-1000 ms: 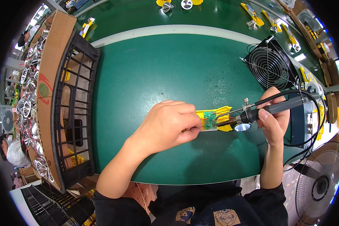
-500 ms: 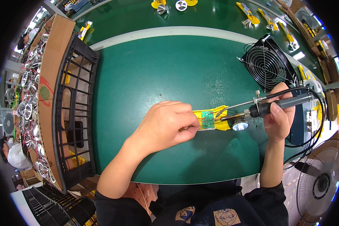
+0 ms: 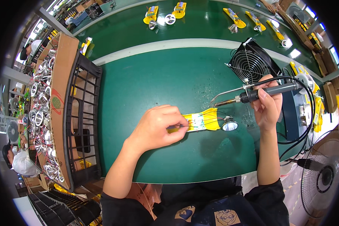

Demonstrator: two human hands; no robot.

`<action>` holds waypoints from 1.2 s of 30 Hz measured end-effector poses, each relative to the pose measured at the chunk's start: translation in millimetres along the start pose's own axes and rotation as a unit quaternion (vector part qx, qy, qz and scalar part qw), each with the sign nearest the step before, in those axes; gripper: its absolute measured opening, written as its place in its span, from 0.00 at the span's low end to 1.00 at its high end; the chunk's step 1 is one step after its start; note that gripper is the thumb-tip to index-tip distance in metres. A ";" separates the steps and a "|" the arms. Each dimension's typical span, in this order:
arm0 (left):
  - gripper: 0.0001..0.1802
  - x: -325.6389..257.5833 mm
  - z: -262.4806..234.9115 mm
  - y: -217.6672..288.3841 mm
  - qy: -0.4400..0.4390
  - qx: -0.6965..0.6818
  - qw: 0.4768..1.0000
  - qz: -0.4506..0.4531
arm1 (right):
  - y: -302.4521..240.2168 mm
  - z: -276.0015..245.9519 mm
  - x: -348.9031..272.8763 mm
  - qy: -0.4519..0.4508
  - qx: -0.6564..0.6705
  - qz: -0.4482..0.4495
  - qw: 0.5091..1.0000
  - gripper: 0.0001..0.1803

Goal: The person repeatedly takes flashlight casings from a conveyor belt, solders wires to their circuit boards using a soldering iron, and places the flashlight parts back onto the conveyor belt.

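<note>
A yellow lamp housing [image 3: 213,121] lies on the green bench mat with a small circuit board [image 3: 198,122] in it, washed out by glare. Thin dark wires run from the board to a silver reflector lamp head [image 3: 229,124] at its right end. My left hand [image 3: 158,126] covers the housing's left end, thumb and forefinger pinched on what looks like a thin wire. In my right hand [image 3: 268,103] is a soldering iron [image 3: 252,95] with a thin metal feed tube [image 3: 228,91] along it. Its tip is above the housing, apart from the board.
Left stands a black plastic crate [image 3: 87,113] beside a cardboard box [image 3: 62,98] of reflectors. A square black fan [image 3: 252,64] and a blue box [image 3: 292,116] are at the right. More yellow lamps [image 3: 151,16] lie across the far bench; black cables [image 3: 313,109] hang beside my right hand.
The soldering iron has lifted off the circuit board, up and away from it. My left hand keeps its pinch at the housing's left end. The whole view has shifted slightly.
</note>
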State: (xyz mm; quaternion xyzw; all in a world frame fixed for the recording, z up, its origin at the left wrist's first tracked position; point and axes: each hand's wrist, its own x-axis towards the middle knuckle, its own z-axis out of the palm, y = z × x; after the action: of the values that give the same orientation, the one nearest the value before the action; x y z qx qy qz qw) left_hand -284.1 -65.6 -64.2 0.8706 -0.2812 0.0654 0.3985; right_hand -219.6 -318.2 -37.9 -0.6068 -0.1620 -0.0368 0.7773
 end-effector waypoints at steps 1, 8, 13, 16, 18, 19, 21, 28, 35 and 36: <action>0.07 2.2 -3.3 3.0 -0.001 0.005 1.000 0.002 | 1.1 0.5 1.0 0.001 0.003 -0.004 1.000 0.10; 0.18 4.1 -15.1 9.1 -0.039 0.095 0.992 -0.077 | 21.8 -5.5 7.5 0.101 -0.067 -0.096 0.988 0.08; 0.20 17.9 -40.2 -15.8 -0.006 0.121 0.985 -0.122 | 52.2 -19.5 8.6 0.155 -0.096 -0.170 0.968 0.10; 0.21 42.3 -69.2 -53.1 0.094 0.141 0.966 -0.196 | 71.1 -27.1 7.1 0.156 -0.172 -0.184 0.955 0.08; 0.22 65.3 -88.3 -96.2 0.185 0.182 0.940 -0.222 | 72.9 -18.5 7.7 0.151 -0.163 -0.206 0.953 0.07; 0.22 76.0 -98.4 -119.6 0.232 0.195 0.923 -0.237 | 70.7 -14.2 6.7 0.137 -0.179 -0.204 0.953 0.07; 0.22 98.9 -117.1 -152.4 0.280 0.265 0.880 -0.278 | 67.4 -9.4 8.1 0.102 -0.200 -0.250 0.942 0.07; 0.24 138.1 -147.6 -220.5 0.148 0.406 0.772 -0.467 | 60.7 -9.4 9.7 0.094 -0.239 -0.189 0.948 0.07; 0.28 251.8 -138.3 -227.6 0.209 0.355 0.828 -0.381 | 58.3 -8.5 12.8 0.072 -0.248 -0.156 0.953 0.08; 0.30 268.3 -130.4 -233.3 0.160 0.355 0.810 -0.439 | 58.3 -9.4 14.2 0.073 -0.244 -0.172 0.952 0.08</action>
State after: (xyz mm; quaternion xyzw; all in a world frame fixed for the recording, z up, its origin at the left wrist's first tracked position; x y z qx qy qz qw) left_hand 80.2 34.7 -39.0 0.9594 0.2413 0.1174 0.0869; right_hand -189.4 -310.0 -90.0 -0.7366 -0.1930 -0.2520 0.5972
